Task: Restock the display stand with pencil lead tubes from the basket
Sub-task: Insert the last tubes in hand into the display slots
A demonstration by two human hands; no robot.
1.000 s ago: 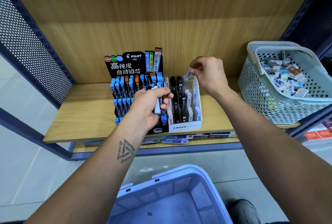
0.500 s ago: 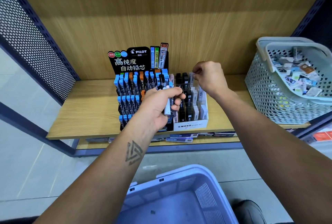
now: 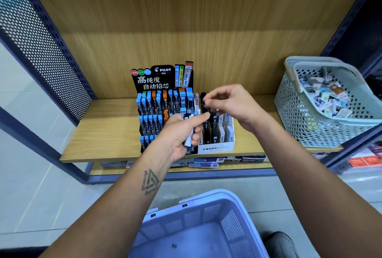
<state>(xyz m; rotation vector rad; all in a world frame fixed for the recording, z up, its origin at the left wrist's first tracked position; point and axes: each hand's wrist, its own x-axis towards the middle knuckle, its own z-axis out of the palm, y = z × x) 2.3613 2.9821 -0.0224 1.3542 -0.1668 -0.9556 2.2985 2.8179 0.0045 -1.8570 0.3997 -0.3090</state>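
Note:
A black Pilot display stand (image 3: pixel 153 80) on the wooden shelf (image 3: pixel 107 129) holds rows of blue- and orange-capped lead tubes. Beside it on the right stands a white MONO box (image 3: pixel 216 147) with black and white tubes. My left hand (image 3: pixel 175 137) grips a small bundle of lead tubes (image 3: pixel 189 136) upright in front of the stand. My right hand (image 3: pixel 231 102) hovers over the back of the MONO box, fingertips curled together just above the bundle and the black tubes. Whether they pinch a tube is hidden. The blue basket (image 3: pixel 202 194) sits below me.
A pale green perforated basket (image 3: pixel 299 117) full of small packets stands on the shelf's right end. Perforated dark metal panels close both sides of the shelf. Flat packs lie on a lower shelf (image 3: pixel 204 164). A shoe (image 3: pixel 281 245) shows by the blue basket.
My right hand has moved left from the back right of the MONO box toward my left hand. The pale tube it pinched earlier is no longer visible. My left hand keeps its bundle.

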